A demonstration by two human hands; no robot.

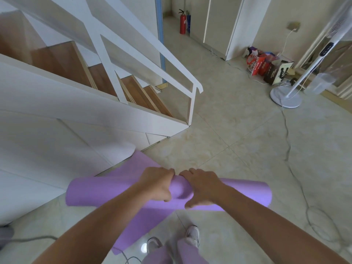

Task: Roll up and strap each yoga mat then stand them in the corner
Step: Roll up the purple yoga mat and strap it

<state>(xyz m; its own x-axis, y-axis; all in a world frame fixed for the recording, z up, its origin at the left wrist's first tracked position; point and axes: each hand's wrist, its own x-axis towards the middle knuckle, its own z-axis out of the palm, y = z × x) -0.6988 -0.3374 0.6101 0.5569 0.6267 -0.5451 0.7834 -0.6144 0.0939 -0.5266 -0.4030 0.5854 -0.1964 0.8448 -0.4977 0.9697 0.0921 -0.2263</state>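
Observation:
A purple yoga mat point(245, 193) is rolled into a thick tube that I hold level in front of me, above the floor. My left hand point(157, 184) grips the roll just left of its middle, fingers curled over the top. Right beside it, my right hand point(202, 187) wraps the roll the same way. A second purple mat point(137, 164) lies flat on the tiled floor below the roll, partly hidden by the roll and my arms. No strap is visible.
A white staircase point(114, 96) with wooden steps fills the left. A standing fan point(285, 96) and its grey cable point(285, 141) occupy the right, with boxes and bags point(266, 63) by the far wall and a red fire extinguisher point(182, 21) beyond. My feet point(192, 235) stand below the roll.

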